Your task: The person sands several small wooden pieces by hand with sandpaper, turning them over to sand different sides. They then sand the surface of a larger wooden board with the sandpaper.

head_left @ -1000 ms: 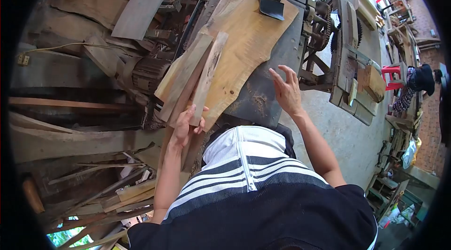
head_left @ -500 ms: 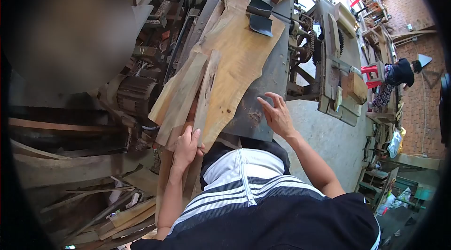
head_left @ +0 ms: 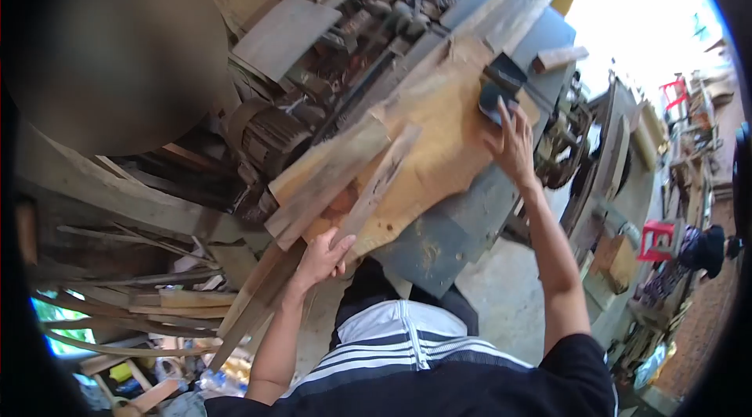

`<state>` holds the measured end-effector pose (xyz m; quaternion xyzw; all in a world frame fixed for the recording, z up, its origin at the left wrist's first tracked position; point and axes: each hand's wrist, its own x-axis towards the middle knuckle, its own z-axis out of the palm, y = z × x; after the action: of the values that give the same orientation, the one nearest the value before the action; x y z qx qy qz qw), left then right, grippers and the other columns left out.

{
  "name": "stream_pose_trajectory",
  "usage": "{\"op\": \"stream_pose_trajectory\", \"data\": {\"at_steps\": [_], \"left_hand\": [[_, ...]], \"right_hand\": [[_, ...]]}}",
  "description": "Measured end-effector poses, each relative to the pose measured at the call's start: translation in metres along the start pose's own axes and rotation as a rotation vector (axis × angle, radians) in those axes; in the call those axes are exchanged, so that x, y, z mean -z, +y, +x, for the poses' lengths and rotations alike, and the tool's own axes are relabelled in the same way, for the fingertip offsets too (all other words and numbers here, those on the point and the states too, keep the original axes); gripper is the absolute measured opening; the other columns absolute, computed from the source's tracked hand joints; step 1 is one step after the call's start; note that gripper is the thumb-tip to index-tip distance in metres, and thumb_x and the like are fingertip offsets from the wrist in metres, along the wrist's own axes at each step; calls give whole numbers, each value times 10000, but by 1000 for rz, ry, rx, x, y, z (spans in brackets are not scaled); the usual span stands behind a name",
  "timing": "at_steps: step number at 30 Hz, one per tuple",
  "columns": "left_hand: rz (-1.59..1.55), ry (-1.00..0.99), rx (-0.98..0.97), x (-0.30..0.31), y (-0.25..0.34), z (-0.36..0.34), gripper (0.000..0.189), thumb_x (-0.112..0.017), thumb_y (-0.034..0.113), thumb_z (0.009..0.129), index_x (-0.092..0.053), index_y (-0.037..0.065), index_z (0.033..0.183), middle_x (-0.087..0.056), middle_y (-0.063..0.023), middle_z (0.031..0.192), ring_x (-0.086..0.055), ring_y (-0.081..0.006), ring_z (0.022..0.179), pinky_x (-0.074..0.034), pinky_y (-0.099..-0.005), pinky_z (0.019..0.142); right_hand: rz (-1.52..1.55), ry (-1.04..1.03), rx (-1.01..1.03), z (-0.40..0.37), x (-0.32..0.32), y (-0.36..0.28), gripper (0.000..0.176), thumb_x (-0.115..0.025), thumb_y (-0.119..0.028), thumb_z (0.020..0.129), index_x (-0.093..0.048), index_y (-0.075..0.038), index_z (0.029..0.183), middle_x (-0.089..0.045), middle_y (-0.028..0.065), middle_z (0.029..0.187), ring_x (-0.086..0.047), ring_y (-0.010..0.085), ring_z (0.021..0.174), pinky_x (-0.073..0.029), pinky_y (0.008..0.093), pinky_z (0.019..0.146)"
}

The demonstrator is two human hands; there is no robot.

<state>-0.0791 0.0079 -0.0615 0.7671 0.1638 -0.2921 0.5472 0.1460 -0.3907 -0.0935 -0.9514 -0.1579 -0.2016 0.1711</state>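
1. Gripping the lower end of a narrow wooden strip (head_left: pixel 381 184), our left hand (head_left: pixel 319 257) has its thumb on top and its fingers curled around the edge
2. Our right hand (head_left: pixel 514 147) is wide, fingers spread over the lower black curved piece (head_left: pixel 491 99); we cannot tell whether the fingertips touch it
3. The upper black curved piece (head_left: pixel 506 71) sits just beside that one, on the far part of a large wooden slab (head_left: pixel 442 123)
4. We see our strip slanting over the slab's near part, beside a pale board (head_left: pixel 333 174) that lies on its left
5. Under the slab is a dark machine table (head_left: pixel 439 241), with sawdust scattered on its near end, and a short wooden block (head_left: pixel 560 59) rests near its far end
6. Left of the table we have a ribbed motor (head_left: pixel 276 135) and a flat grey board (head_left: pixel 286 37)
7. Well off to our right, a person (head_left: pixel 705 251) in a dark top is near a red stool (head_left: pixel 656 241)
8. The black pieces are blurred, so we cannot tell whether they carry any writing
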Motion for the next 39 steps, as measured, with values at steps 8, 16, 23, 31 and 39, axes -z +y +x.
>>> {"op": "stream_pose_trajectory", "data": {"at_steps": [8, 16, 23, 31, 39], "left_hand": [[-273, 69, 2, -52, 42, -11, 464, -648, 407, 993, -588, -14, 1177, -517, 55, 623, -480, -16, 479, -501, -211, 538], [-426, 122, 62, -86, 60, -16, 386, -646, 233, 995, -588, -45, 1256, -709, -123, 955, -707, -176, 787, -599, -282, 705], [-1057, 192, -67, -81, 65, -13, 419, -519, 11, 995, -452, -94, 1395, -545, -255, 1378, -593, -387, 1237, -537, -481, 1070], [-1358, 0, -126, -49, 59, -7, 495, -467, -17, 990, -361, -92, 1468, -432, -249, 1486, -472, -368, 1361, -384, -538, 1183], [-1544, -147, -209, -40, 51, 5, 477, -435, 141, 1057, -348, -113, 1452, -413, -258, 1506, -393, -386, 1419, -289, -576, 1224]], "right_hand": [[-211, 108, -97, 16, -59, 42, 442, -613, -404, 937, -608, -326, 1372, -599, 32, 1286, -557, 264, 1115, -435, 423, 913], [357, 109, 107, 6, -25, 4, 378, -608, -171, 952, -627, -111, 1325, -598, 116, 1344, -529, 333, 1257, -402, 449, 1071], [504, -50, 38, -33, -52, -52, 436, -591, -39, 882, -581, 32, 1312, -546, 205, 1422, -469, 361, 1371, -387, 419, 1151], [643, -135, 319, -89, 4, -172, 487, -595, 0, 837, -585, 8, 1324, -524, 211, 1452, -472, 338, 1389, -376, 450, 1171], [563, 9, -109, -57, -16, -156, 537, -575, 46, 794, -564, -3, 1328, -560, 253, 1375, -486, 414, 1341, -426, 441, 1117]]}}
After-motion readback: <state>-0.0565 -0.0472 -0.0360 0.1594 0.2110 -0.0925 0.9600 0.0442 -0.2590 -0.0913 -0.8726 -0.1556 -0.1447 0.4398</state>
